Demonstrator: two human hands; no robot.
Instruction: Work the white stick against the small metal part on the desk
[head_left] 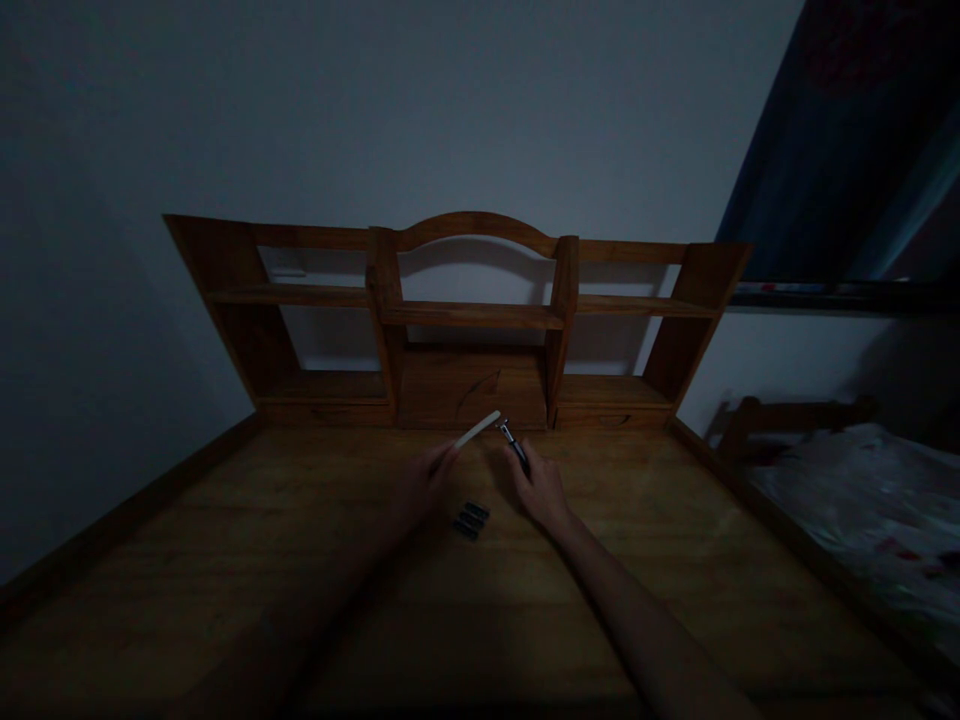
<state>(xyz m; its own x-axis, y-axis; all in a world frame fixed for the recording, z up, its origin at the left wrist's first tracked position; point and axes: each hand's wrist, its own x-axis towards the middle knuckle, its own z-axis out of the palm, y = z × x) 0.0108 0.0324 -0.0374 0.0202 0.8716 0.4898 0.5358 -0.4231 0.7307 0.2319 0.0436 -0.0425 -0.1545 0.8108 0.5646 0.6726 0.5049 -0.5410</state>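
Note:
Held in my left hand [426,485] is a slim, pale flat stick [478,429], angled up to the right; its exact kind is unclear in the dim light. My right hand [538,490] is closed round the dark handle of a razor [511,438], which has a silvery neck and a small crosswise head. The razor's head is close to the stick's far end; whether they touch I cannot tell. On the table below and between my hands lies a small group of dark oblong pieces [471,521], side by side. Fingers of my left hand are partly lost in shadow.
The wooden tabletop [300,560] has raised side edges. At its back stands a wooden shelf unit [472,316] with low drawers, against a pale wall [375,120]. Off the right side are a crumpled plastic sheet or bag [862,490] and a dark curtain [832,170].

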